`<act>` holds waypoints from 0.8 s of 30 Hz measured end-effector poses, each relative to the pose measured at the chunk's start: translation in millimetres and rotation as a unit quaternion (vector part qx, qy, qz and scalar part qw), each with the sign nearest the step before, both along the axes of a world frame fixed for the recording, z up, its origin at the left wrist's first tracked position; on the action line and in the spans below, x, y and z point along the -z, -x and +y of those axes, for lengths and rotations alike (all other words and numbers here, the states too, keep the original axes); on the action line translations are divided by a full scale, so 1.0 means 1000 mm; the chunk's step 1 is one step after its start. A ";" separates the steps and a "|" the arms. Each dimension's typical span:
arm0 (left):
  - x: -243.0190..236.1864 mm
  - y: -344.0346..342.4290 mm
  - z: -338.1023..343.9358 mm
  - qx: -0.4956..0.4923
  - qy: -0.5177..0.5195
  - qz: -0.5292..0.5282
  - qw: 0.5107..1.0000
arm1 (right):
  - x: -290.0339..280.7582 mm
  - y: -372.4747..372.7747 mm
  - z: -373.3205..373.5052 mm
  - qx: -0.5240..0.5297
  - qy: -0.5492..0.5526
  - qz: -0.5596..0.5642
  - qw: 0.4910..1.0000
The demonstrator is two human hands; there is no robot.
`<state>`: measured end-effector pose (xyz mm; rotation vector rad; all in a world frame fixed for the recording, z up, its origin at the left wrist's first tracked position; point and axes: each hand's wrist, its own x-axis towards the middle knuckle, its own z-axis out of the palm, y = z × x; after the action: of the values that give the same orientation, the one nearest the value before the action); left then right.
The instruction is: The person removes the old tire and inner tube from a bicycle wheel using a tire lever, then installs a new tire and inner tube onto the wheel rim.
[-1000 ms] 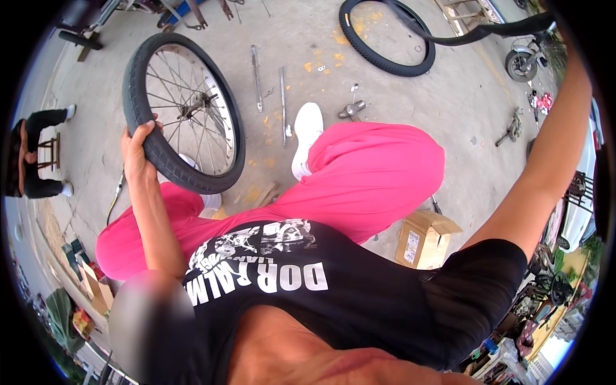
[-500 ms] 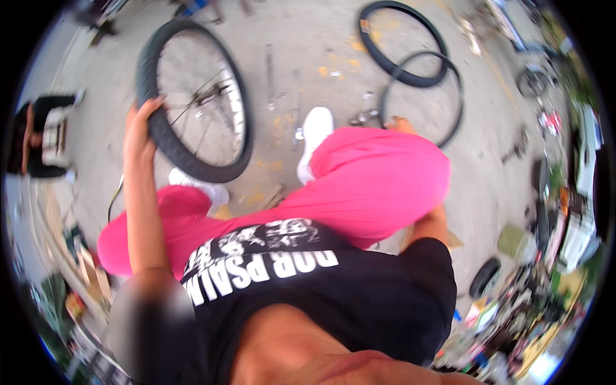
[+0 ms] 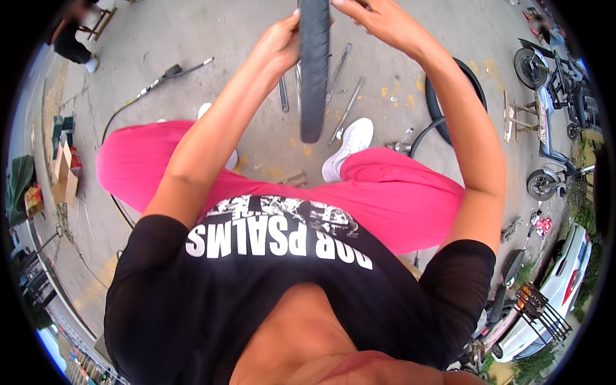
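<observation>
A bicycle wheel with a black tyre (image 3: 314,77) stands edge-on in front of me, its tread toward me and its top cut off by the view's upper edge. My left hand (image 3: 282,42) is closed round the tyre's left side. Near the tyre's upper right side is my right hand (image 3: 378,22), fingers stretched toward it and partly out of view. Whether those fingertips touch the wheel is not clear. On the ground beyond my shoes lie a spanner (image 3: 283,96) and thin metal bars (image 3: 348,110). A loose black tyre (image 3: 478,80) and an inner tube (image 3: 422,136) lie partly behind my right arm.
An air hose with a nozzle (image 3: 151,86) runs along the ground at left. Cardboard boxes (image 3: 64,179) lie farther left. Another person (image 3: 69,38) is at the upper left. Electric bikes (image 3: 552,115), a small wooden stool (image 3: 523,115) and a white car (image 3: 552,301) line the right.
The wheel has turned from showing its spokes to edge-on and shifted right, with my left hand on it. My right hand has left the inner tube and come up beside the wheel.
</observation>
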<state>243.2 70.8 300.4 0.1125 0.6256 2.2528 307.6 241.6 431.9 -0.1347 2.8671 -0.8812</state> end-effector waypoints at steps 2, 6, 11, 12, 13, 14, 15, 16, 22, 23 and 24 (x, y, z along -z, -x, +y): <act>0.008 0.002 0.009 0.009 -0.045 -0.019 0.999 | 0.008 0.014 -0.032 0.020 -0.115 0.176 0.978; 0.028 0.008 0.013 0.020 -0.107 -0.019 0.994 | 0.006 0.012 -0.051 0.095 -0.103 0.092 0.986; 0.043 0.005 0.016 0.005 -0.077 -0.023 0.997 | 0.033 0.000 -0.079 0.177 -0.175 0.114 0.962; 0.043 0.002 0.016 -0.002 -0.085 -0.016 0.996 | 0.038 -0.001 -0.082 0.177 -0.184 0.151 0.955; 0.041 0.000 0.017 -0.010 -0.095 -0.008 0.995 | 0.043 -0.001 -0.083 0.175 -0.193 0.191 0.946; 0.037 -0.002 0.017 -0.018 -0.103 0.001 0.994 | 0.047 -0.001 -0.084 0.175 -0.201 0.230 0.936; 0.033 -0.004 0.017 -0.032 -0.072 0.012 0.997 | 0.050 0.000 -0.084 0.175 -0.244 0.254 0.919; 0.028 -0.008 0.017 -0.047 -0.041 0.026 0.998 | 0.053 0.001 -0.083 0.178 -0.259 0.251 0.915; -0.001 -0.009 0.020 -0.097 0.008 0.024 0.995 | 0.054 0.013 -0.069 0.158 -0.275 0.274 0.908; -0.003 -0.008 0.021 -0.101 0.020 0.031 0.994 | 0.053 0.015 -0.066 0.155 -0.274 0.277 0.908; -0.005 -0.006 0.022 -0.102 0.041 0.030 0.994 | 0.053 0.018 -0.063 0.153 -0.272 0.278 0.909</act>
<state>249.5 92.5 305.7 0.0781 0.7909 2.4235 289.9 178.9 379.0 0.1578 3.6111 -0.0202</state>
